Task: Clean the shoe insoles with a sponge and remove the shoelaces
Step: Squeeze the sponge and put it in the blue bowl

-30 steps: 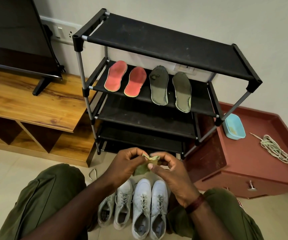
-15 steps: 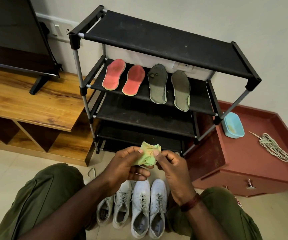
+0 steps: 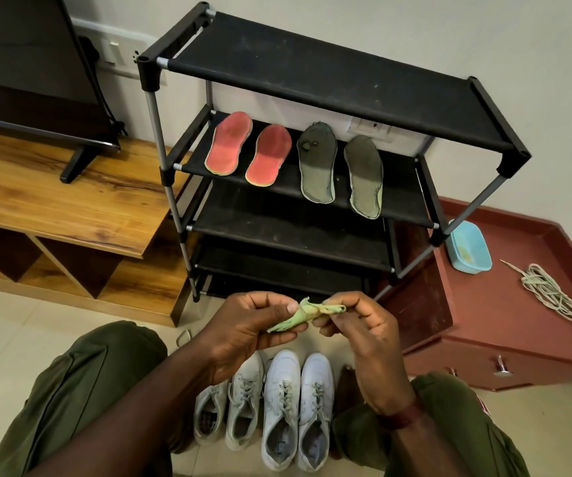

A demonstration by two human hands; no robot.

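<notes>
A lived-in room of a home: a black shoe rack (image 3: 312,74) against the far wall, a television (image 3: 30,74) on a low wooden TV stand (image 3: 71,201) at left, a red-brown cabinet (image 3: 505,311) at right, and sneakers (image 3: 264,407) on the tiled floor (image 3: 19,335).

I get soft, even, fairly bright light; shadows under the rack (image 3: 312,74) shelves are faint. Focus is sharp from near to far, and the wide lens bends lines at the edges.

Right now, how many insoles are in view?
4, side by side on the shoe rack's second shelf: two red insoles left, two grey-green insoles right. Shoes may hide more.
</notes>
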